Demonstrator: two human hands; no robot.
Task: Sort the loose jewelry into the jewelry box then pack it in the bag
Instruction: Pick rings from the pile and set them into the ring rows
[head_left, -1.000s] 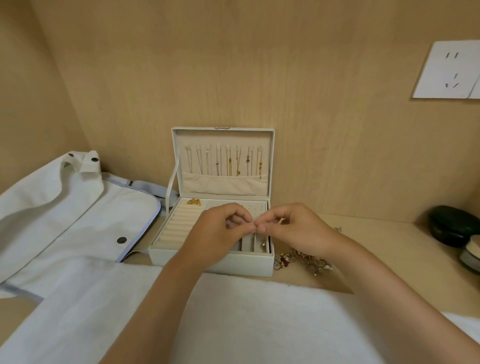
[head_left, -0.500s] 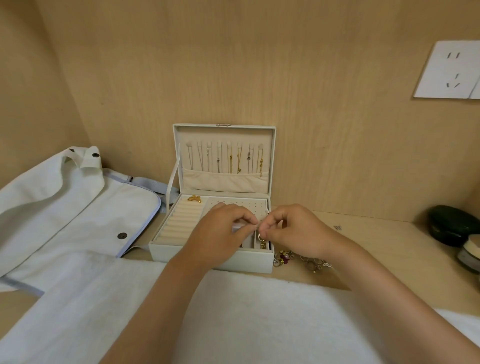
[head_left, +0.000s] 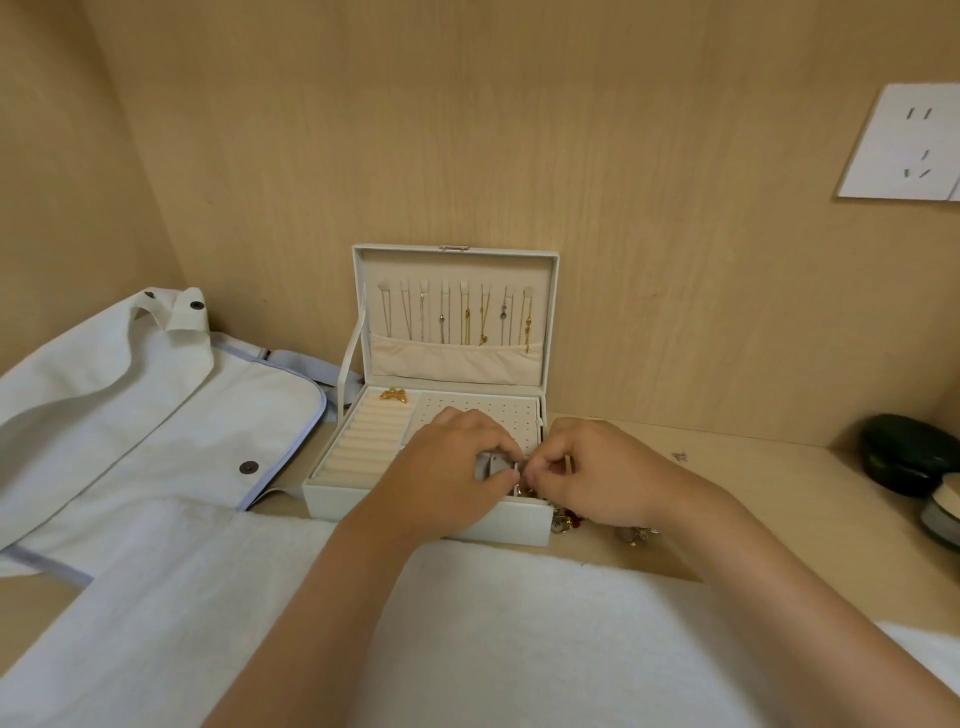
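Both hands lowered since a second ago, now down at front-right compartments of open jewelry box (head_left: 327, 499). Small gold piece (head_left: 523, 491) pinched by right hand (head_left: 587, 467) over compartment; left hand (head_left: 452, 467) curled beside it, grasp not discernible. Loose jewelry (head_left: 563, 522) left on tabletop (head_left: 779, 493) beside box; bag (head_left: 156, 415) at left, not yet packed.

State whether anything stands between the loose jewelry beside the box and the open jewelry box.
Nothing visible does. The loose jewelry lies by the jewelry box's front right corner; its lid stands open. Only the low wall separates them. Left hand and right hand pinch a small gold piece above it.
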